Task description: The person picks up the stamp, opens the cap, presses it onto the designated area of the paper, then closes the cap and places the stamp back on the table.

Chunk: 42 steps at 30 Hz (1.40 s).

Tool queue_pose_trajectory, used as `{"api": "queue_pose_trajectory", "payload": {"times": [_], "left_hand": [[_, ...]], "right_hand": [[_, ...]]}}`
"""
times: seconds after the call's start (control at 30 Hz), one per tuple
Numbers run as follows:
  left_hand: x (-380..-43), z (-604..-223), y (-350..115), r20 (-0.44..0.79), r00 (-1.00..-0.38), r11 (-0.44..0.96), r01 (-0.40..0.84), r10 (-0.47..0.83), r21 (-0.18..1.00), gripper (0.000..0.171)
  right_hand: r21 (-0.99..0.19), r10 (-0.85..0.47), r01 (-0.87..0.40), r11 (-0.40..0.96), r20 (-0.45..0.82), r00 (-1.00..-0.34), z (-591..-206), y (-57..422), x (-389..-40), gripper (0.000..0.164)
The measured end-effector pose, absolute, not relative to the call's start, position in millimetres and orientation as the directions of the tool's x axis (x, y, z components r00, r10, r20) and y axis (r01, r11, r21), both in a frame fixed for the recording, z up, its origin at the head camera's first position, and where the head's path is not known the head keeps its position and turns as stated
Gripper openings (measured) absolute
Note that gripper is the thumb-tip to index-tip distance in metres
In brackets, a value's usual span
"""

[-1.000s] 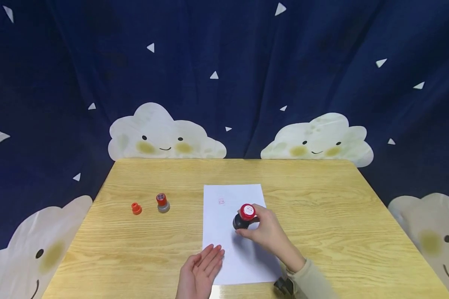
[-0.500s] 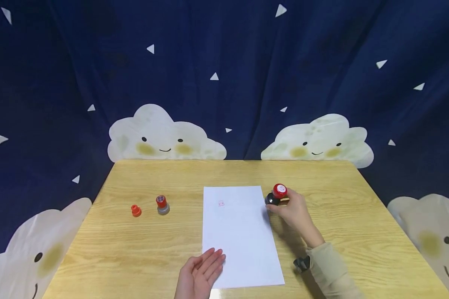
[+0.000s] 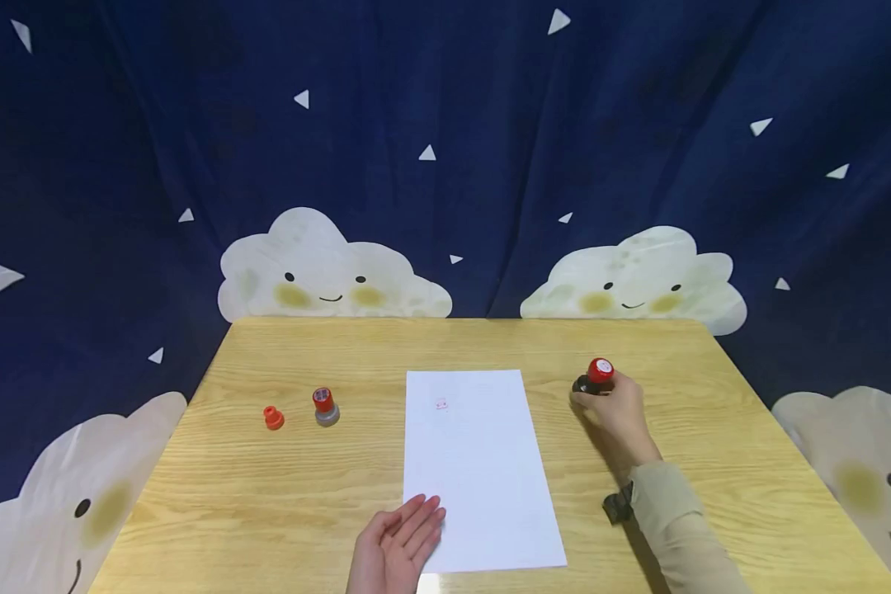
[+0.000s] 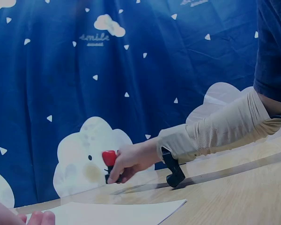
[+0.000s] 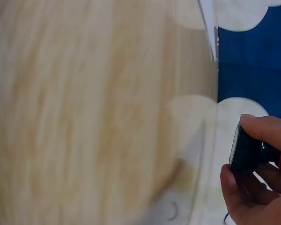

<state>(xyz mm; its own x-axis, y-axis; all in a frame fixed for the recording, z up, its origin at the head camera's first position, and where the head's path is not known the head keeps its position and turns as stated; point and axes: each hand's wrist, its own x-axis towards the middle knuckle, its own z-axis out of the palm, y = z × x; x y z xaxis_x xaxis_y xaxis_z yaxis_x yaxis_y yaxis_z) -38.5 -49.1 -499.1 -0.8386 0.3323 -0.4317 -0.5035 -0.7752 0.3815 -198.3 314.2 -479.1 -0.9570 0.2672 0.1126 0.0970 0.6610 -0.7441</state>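
My right hand (image 3: pixel 624 412) pinches a stamp (image 3: pixel 601 370) with a round red top and a black base. It is over the table to the right of the paper, its red top uppermost in the head view. In the right wrist view, thumb and fingers hold the black base (image 5: pixel 246 150), whose flat face points away from the palm. My left hand (image 3: pixel 401 540) lies palm up, fingers straight, over the lower left edge of a white sheet of paper (image 3: pixel 483 478). A small pinkish-red print (image 3: pixel 441 404) marks the sheet's upper left.
Left of the paper, a red cylinder on a grey round base (image 3: pixel 326 408) stands on the wooden table (image 3: pixel 267 511). Beside it is a small stepped red piece (image 3: pixel 273 418). A dark blue curtain with clouds (image 3: pixel 334 264) hangs behind the table.
My right hand has carried the stamp from above the paper rightward and away from me, past the sheet's right edge. My left hand has stayed nearly in place.
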Motion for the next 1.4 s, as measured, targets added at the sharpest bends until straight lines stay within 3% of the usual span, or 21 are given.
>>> {"api": "queue_pose_trajectory", "payload": {"times": [0.43, 0.77, 0.93, 1.07, 1.2, 1.3, 1.4], "left_hand": [[-42, -496, -58, -0.412, -0.853, -0.818, -0.469, 0.321, 0.333, 0.053], [-48, -493, -74, -0.375, -0.874, -0.847, -0.432, 0.308, 0.311, 0.039], [-54, -490, -85, -0.398, -0.881, -0.860, -0.394, 0.254, 0.324, 0.037], [-61, -489, -95, -0.415, -0.887, -0.869, -0.358, 0.202, 0.342, 0.032], [-69, -488, -105, -0.423, -0.892, -0.887, -0.317, 0.158, 0.335, 0.030], [-75, -487, -114, -0.421, -0.897, -0.902, -0.288, 0.137, 0.320, 0.030], [-80, -487, -122, -0.422, -0.899, -0.911, -0.265, 0.115, 0.315, 0.031]], "right_hand": [[-0.731, 0.362, 0.228, 0.643, 0.028, -0.932, -495, 348, -205, 0.053], [-0.691, 0.367, 0.209, 0.692, 0.086, -0.926, -497, 359, -206, 0.052], [-0.705, 0.366, 0.223, 0.674, 0.055, -0.929, -498, 363, -206, 0.056], [-0.726, 0.356, 0.227, 0.649, 0.026, -0.934, -494, 361, -204, 0.067], [-0.784, 0.377, 0.202, 0.587, 0.044, -0.925, -490, 357, -202, 0.089], [-0.804, 0.419, 0.163, 0.571, 0.115, -0.900, -484, 355, -203, 0.100], [-0.775, 0.451, 0.131, 0.618, 0.213, -0.867, -472, 350, -201, 0.100]]}}
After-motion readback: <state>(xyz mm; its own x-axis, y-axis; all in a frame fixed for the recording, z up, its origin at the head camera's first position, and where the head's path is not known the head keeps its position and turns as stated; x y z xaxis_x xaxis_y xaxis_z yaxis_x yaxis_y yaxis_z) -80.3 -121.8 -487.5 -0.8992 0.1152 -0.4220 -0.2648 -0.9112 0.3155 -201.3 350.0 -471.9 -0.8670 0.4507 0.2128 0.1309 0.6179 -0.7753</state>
